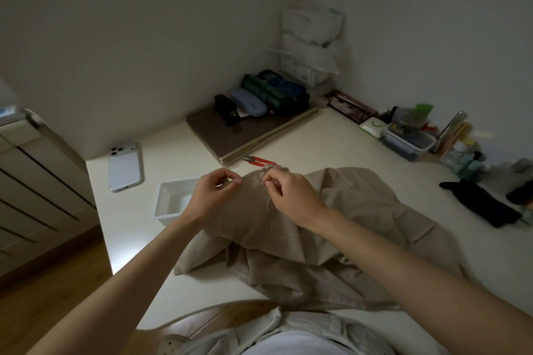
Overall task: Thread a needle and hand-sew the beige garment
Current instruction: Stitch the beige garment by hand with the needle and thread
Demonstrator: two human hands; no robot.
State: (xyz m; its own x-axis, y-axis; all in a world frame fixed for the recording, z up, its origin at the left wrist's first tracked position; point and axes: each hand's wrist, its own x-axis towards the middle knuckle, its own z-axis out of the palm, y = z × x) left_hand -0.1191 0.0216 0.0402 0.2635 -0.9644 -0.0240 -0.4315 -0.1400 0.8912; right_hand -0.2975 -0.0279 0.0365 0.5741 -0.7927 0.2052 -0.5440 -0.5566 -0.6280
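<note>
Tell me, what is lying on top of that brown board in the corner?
On the far end of the brown board lie a black thing, a pale blue glasses case and dark rolled bundles. Whatever is beneath them is covered.

One beige garment [288, 229], one phone [125, 167], one white tray [175, 182], one red clipper [261, 161].
</note>
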